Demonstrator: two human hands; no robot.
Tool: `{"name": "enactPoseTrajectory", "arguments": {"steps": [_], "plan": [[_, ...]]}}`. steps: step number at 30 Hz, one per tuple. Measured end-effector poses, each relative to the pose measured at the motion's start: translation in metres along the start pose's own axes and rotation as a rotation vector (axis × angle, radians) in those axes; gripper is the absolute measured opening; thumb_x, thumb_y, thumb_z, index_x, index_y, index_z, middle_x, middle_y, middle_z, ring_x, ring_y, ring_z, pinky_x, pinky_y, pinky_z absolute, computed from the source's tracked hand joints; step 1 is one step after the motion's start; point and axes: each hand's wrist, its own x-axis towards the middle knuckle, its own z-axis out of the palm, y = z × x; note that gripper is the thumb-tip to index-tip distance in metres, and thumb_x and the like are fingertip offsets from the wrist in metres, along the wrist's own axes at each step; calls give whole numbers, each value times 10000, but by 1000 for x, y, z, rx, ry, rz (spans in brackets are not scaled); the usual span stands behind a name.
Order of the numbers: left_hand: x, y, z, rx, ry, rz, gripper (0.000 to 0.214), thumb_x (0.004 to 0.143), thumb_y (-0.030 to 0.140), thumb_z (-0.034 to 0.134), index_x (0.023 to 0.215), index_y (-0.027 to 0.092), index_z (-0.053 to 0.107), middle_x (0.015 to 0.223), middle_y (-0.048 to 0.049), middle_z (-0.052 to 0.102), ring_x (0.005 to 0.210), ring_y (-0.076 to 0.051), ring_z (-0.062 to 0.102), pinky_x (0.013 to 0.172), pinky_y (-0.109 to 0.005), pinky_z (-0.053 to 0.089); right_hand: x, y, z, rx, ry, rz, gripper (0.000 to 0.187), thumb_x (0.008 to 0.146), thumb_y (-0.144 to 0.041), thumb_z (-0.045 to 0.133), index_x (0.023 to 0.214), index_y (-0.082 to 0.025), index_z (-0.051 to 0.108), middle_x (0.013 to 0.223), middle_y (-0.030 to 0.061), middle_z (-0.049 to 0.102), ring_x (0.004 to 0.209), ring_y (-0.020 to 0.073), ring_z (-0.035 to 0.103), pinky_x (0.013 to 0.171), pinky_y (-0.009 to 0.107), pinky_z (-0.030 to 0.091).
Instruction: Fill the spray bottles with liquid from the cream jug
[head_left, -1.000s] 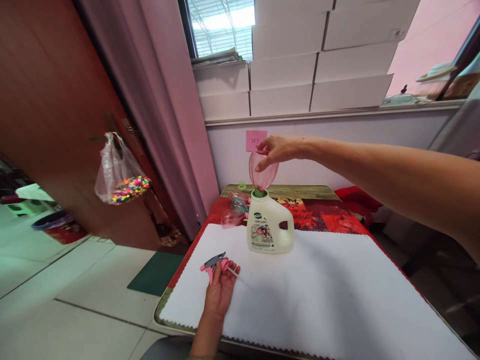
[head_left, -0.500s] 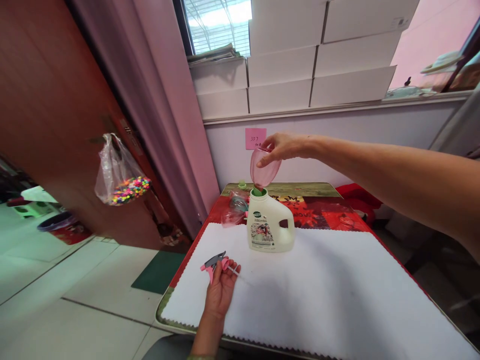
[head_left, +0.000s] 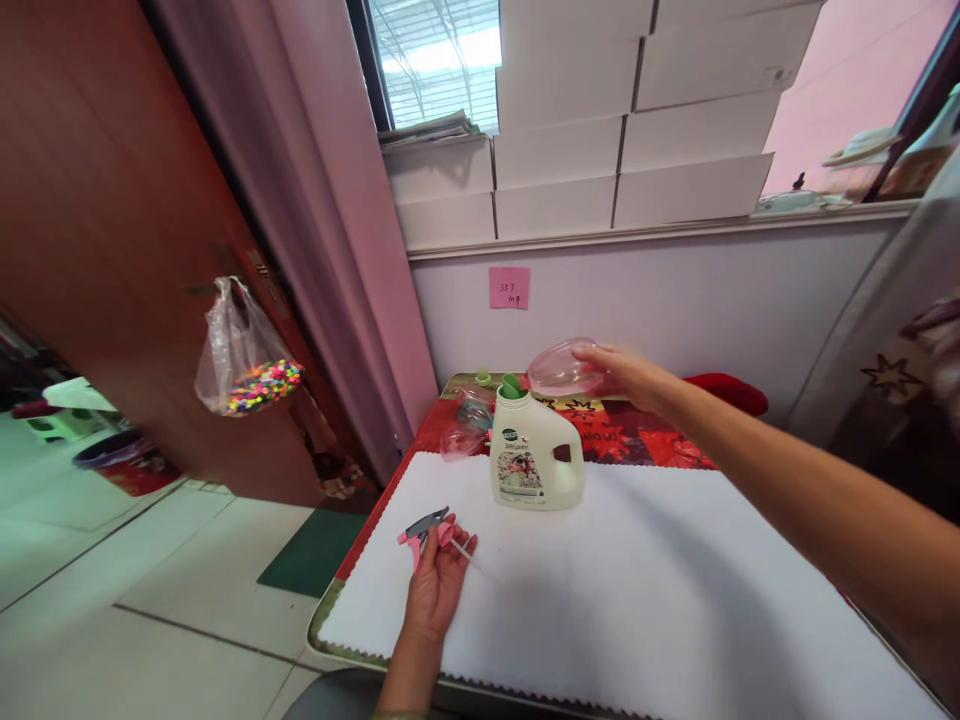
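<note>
My left hand (head_left: 437, 583) is closed on a pink and grey trigger spray head (head_left: 426, 526), its thin clear tube pointing right, low over the white mat. In my right hand (head_left: 619, 372) is a translucent pink bottle (head_left: 564, 368), lying nearly level with its neck to the left. That neck is close to the green spout (head_left: 512, 385) in the mouth of a cream jug (head_left: 534, 462); whether they touch I cannot tell. The jug stands upright on the table, its handle to the right.
Behind the jug's left side lie clear and pink plastic pieces (head_left: 466, 425) and a green cap (head_left: 483, 379). A white mat (head_left: 645, 580) covers the table's near part. A bag of colourful beads (head_left: 251, 370) hangs on the door. White boxes (head_left: 559, 150) are stacked at the window.
My right hand has lowered and moved right, tipping the pink bottle from neck-down over the jug to nearly level. My left hand still holds the spray head in about the same place.
</note>
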Motion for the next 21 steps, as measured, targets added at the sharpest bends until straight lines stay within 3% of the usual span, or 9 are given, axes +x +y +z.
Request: {"name": "enactPoseTrajectory", "arguments": {"steps": [3, 5, 7, 10, 13, 16, 21], "plan": [[-6, 3, 12, -37, 45, -3, 323, 1044, 253, 436, 931, 138, 716, 756, -72, 719, 716, -164, 714, 868, -409, 614, -37, 30, -4, 360, 59, 181, 335, 789, -521, 775, 965, -243, 712, 913, 57, 751, 749, 200, 709, 627, 314, 620], [-10, 8, 25, -70, 80, 18, 375, 1056, 284, 410, 854, 138, 690, 732, -70, 712, 694, -165, 713, 832, -395, 620, -70, 50, -2, 581, 65, 172, 346, 820, -555, 726, 1020, -273, 710, 1019, 51, 760, 872, 224, 732, 687, 333, 636], [-14, 16, 41, -95, 92, 58, 408, 1064, 308, 393, 821, 132, 669, 752, -77, 720, 710, -161, 721, 815, -368, 623, -106, 72, 3, 655, 11, 203, 401, 846, -589, 674, 1116, -294, 701, 1149, 49, 749, 936, 237, 735, 679, 334, 632], [-20, 31, 71, -116, 72, 120, 377, 1060, 320, 422, 856, 122, 670, 814, -90, 742, 721, -141, 720, 778, -303, 621, -154, 103, 10, 602, 7, 282, 448, 836, -607, 667, 1154, -292, 684, 1189, 67, 741, 940, 248, 732, 656, 330, 610], [-30, 44, 101, -105, 27, 161, 362, 1055, 337, 446, 878, 114, 669, 831, -89, 748, 677, -123, 708, 722, -262, 613, -185, 125, 13, 427, 18, 239, 569, 798, -550, 733, 1304, -322, 605, 1245, 69, 717, 958, 244, 717, 729, 344, 596], [-43, 47, 125, -80, -17, 182, 346, 1049, 344, 465, 874, 121, 664, 820, -82, 745, 671, -123, 708, 703, -253, 609, -200, 133, 12, 254, 8, 104, 728, 768, -496, 791, 1424, -355, 508, 1310, 69, 672, 1036, 259, 693, 841, 377, 574], [-54, 41, 146, 3, -61, 241, 335, 1050, 347, 464, 861, 142, 650, 802, -60, 744, 667, -112, 702, 711, -246, 600, -214, 132, 15, 197, -9, -9, 762, 747, -489, 825, 1421, -347, 499, 1351, 91, 628, 1088, 279, 671, 887, 396, 559]]}}
